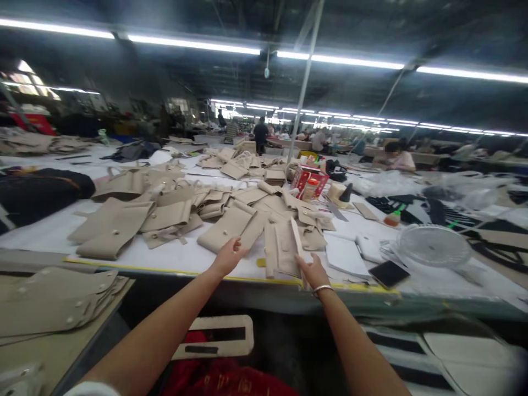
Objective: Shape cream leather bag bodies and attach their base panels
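Note:
My left hand point(229, 256) is at the table's front edge with its fingers slightly curled and apart. It is beside a beige leather pouch piece point(225, 226) with a round snap; whether it touches it I cannot tell. My right hand point(314, 270), with a bangle on the wrist, is closed on a long, flat cream strip point(296, 236) that stands tilted upright. Right under and behind that strip lies another beige pouch piece point(281, 247), partly hidden. More beige pieces with snaps point(117, 223) are heaped across the white table.
A red box point(308, 181) stands behind the heap. To the right are white notepads point(346, 256), a dark phone point(389, 274), a round clear plastic lid point(433, 246) and a small glue bottle point(392, 218). Stacked beige panels point(58, 302) lie at lower left. Other people work farther back.

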`<state>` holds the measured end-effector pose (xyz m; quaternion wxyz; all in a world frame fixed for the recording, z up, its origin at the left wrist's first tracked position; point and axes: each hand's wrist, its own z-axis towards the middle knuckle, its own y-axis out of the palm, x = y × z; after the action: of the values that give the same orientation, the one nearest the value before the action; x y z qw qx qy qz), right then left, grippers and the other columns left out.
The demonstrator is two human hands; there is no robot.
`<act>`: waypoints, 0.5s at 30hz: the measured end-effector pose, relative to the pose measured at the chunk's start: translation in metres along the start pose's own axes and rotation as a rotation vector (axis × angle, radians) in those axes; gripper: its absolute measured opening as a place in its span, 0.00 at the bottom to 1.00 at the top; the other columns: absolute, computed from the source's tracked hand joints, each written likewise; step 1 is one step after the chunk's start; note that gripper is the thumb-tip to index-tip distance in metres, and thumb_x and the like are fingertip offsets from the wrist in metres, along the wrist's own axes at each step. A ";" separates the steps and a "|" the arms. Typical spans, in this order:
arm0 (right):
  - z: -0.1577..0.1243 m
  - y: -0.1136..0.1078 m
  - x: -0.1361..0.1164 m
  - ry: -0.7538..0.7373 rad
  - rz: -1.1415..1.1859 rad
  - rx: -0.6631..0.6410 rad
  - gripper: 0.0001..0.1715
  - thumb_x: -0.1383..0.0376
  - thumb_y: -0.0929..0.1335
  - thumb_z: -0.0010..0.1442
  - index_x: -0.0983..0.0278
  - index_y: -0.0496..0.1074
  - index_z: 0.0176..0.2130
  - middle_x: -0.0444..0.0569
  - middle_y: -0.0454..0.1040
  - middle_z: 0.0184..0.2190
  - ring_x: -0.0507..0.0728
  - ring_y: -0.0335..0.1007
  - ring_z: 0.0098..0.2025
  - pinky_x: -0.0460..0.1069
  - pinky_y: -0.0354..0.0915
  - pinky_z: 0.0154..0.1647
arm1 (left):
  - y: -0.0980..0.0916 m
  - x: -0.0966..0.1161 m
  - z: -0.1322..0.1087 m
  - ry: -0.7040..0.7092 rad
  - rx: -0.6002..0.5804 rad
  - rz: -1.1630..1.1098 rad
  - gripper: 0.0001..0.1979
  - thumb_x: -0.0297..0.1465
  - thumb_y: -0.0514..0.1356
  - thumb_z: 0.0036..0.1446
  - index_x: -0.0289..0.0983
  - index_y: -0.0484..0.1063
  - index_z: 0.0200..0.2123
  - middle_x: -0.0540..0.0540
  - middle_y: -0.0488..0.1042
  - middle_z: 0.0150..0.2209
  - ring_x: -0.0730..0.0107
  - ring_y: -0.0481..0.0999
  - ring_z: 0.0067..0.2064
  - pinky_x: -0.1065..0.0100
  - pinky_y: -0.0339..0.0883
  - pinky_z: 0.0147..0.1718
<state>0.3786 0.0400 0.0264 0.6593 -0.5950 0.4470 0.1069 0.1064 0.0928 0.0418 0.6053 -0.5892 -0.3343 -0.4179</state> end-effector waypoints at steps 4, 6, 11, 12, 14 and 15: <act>0.035 -0.001 0.031 0.036 -0.411 0.063 0.53 0.39 0.60 0.49 0.75 0.52 0.58 0.69 0.59 0.53 0.69 0.57 0.56 0.59 0.55 0.53 | -0.036 -0.055 0.026 -0.083 0.256 0.237 0.26 0.32 0.57 0.51 0.31 0.59 0.54 0.35 0.60 0.56 0.57 0.56 0.59 0.60 0.47 0.58; 0.036 0.003 0.039 0.009 -0.510 0.121 0.48 0.42 0.59 0.52 0.74 0.52 0.59 0.69 0.54 0.57 0.69 0.53 0.58 0.60 0.54 0.54 | -0.054 -0.076 0.041 -0.143 0.300 0.332 0.27 0.32 0.56 0.51 0.29 0.58 0.54 0.33 0.58 0.57 0.55 0.52 0.61 0.58 0.45 0.58; 0.018 0.022 0.030 -0.308 -0.469 0.287 0.35 0.56 0.63 0.53 0.72 0.59 0.55 0.65 0.54 0.57 0.68 0.48 0.60 0.61 0.52 0.57 | -0.081 -0.112 0.087 -0.295 0.247 0.460 0.29 0.36 0.57 0.50 0.25 0.60 0.53 0.27 0.61 0.56 0.48 0.59 0.58 0.56 0.53 0.54; 0.013 0.028 0.023 -0.401 -0.369 0.260 0.32 0.57 0.63 0.53 0.72 0.60 0.53 0.65 0.57 0.55 0.66 0.51 0.59 0.59 0.53 0.57 | -0.083 -0.116 0.095 -0.308 0.219 0.470 0.28 0.37 0.57 0.49 0.26 0.61 0.51 0.28 0.63 0.54 0.48 0.61 0.57 0.57 0.55 0.53; 0.000 0.045 0.006 -0.504 -0.108 0.111 0.26 0.58 0.62 0.54 0.69 0.63 0.50 0.61 0.64 0.50 0.62 0.61 0.52 0.57 0.60 0.52 | -0.084 -0.121 0.108 -0.312 0.164 0.488 0.26 0.38 0.58 0.48 0.28 0.65 0.48 0.30 0.67 0.51 0.50 0.66 0.54 0.60 0.58 0.50; -0.006 0.055 -0.006 -0.509 0.038 -0.001 0.24 0.58 0.62 0.54 0.67 0.65 0.49 0.59 0.67 0.47 0.60 0.66 0.47 0.55 0.64 0.48 | -0.084 -0.122 0.112 -0.306 0.143 0.497 0.25 0.39 0.58 0.47 0.29 0.67 0.46 0.32 0.69 0.50 0.50 0.67 0.53 0.61 0.59 0.49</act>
<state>0.3355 0.0515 -0.0065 0.7482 -0.5409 0.2775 0.2659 -0.0115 0.2215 -0.0217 0.6715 -0.6651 -0.2957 -0.1388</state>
